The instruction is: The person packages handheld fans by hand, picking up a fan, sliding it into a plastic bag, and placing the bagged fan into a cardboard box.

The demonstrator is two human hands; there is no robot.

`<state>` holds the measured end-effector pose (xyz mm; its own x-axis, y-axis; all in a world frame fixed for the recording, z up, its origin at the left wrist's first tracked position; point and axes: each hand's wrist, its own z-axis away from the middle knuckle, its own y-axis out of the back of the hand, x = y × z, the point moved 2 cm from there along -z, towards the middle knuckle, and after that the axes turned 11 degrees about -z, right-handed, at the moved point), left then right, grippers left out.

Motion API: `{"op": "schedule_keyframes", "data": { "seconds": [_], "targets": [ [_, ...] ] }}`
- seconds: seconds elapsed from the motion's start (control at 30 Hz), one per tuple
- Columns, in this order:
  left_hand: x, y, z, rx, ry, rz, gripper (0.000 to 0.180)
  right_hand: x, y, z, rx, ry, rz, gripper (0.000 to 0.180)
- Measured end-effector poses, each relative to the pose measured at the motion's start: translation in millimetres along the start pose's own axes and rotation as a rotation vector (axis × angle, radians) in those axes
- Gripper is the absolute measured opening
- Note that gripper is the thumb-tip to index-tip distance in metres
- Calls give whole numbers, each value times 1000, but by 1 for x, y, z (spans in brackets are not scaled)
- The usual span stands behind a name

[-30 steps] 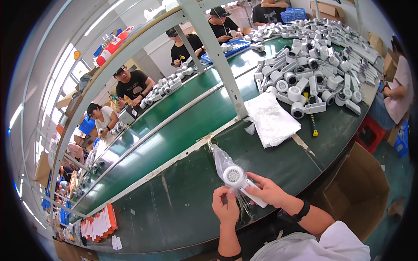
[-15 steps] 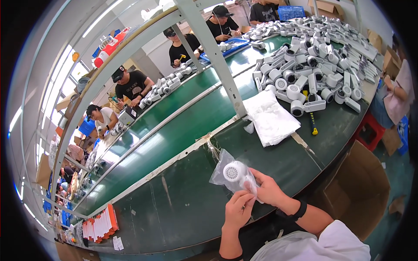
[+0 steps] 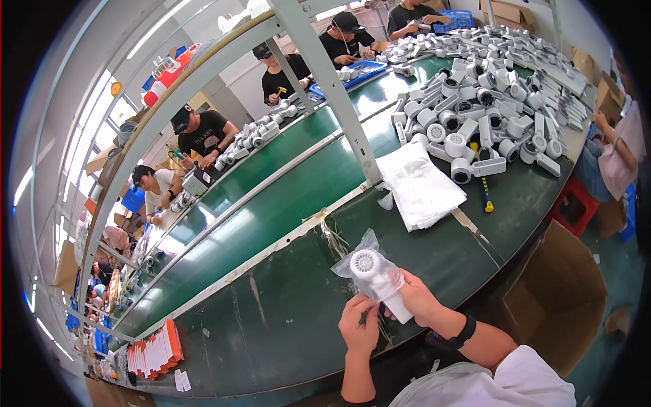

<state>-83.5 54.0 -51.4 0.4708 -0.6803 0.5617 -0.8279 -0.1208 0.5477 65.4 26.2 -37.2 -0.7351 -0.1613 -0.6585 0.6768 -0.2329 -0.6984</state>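
White hair dryer (image 3: 366, 263): it is between the two hands, above the near part of the green table (image 3: 278, 339); its round grille faces up, and its handle slopes down toward the right palm.
Orange and white stack (image 3: 156, 351): it lies on the table, well to the left of the left hand.
Left hand (image 3: 359, 325): thumb and fingers are bent close to each other, just beside the handle; I cannot tell if they pinch the film.
Clear plastic bag (image 3: 343, 268): it is around the dryer's head, beyond the left fingers; how far it covers the handle, I cannot tell.
Right hand (image 3: 422, 300): it is clamped on the handle, from the right side.
White bags (image 3: 422, 193): they lie in a flat pile, beyond the right hand.
Pile of grey and white dryers (image 3: 475, 112): it is farther beyond the right hand, to the right.
Yellow and black tool (image 3: 487, 197): it lies at the near edge of this pile.
Open cardboard box (image 3: 553, 281): it stands lower than the table, to the right of the right hand.
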Motion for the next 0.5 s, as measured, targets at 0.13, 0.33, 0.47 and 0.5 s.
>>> {"op": "schedule_keyframes", "data": {
  "seconds": [0.13, 0.33, 0.47, 0.5],
  "targets": [
    [-7, -7, 12, 133, 274, 307, 8, -2, -5, 4, 17, -125, -48, 39],
    [-2, -12, 13, 138, 266, 223, 6, 5, -12, 4, 9, -102, -133, 41],
    [-2, -10, 18, 163, 183, 122, 5, 6, -10, 2, 11, -177, -134, 43],
    [-2, -10, 19, 163, 183, 123, 5, 6, -10, 2, 12, -208, -109, 45]
  ]
}}
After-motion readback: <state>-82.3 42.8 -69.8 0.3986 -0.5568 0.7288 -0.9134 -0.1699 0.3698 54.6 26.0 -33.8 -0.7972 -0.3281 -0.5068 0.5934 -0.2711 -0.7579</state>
